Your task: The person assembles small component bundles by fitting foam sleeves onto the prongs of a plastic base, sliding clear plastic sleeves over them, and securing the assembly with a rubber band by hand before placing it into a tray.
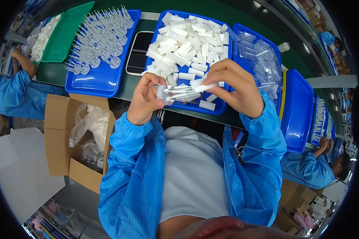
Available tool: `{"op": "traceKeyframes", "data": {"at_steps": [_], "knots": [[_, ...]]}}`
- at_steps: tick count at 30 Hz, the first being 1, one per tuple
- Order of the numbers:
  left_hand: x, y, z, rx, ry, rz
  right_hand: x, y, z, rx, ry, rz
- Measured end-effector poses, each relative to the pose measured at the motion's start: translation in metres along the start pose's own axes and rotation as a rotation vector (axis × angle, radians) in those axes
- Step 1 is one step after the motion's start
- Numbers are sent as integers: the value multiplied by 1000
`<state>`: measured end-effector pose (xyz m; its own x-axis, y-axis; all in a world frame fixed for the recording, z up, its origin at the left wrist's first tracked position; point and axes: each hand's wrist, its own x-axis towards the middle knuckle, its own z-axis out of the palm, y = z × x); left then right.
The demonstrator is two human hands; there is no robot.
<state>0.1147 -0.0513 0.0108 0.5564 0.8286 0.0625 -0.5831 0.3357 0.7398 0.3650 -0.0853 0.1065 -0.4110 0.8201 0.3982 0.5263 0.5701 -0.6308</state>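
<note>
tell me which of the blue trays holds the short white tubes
The blue tray in the middle, right behind the left hand and right hand. It is heaped with white tubes; the left tray holds clear spiked parts, the right one clear pieces.

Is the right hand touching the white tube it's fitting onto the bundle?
Touching: the head view shows the right hand with fingertips pinched around the white tube.

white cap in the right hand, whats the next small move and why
Probably push the white cap leftward onto a stem of the clear pieces bunched in the left hand. The right hand holds it pointed at them, and several stems look uncapped.
</note>
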Motion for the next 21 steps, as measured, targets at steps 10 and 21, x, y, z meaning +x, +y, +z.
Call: {"op": "traceKeyframes", "data": {"at_steps": [10,21], "knots": [[-3,-9,-8,46,-6,-9,-8,-3,-1,39,7,77],[-4,-8,-1,116,46,-44,-8,-6,5,-203,67,-100]]}}
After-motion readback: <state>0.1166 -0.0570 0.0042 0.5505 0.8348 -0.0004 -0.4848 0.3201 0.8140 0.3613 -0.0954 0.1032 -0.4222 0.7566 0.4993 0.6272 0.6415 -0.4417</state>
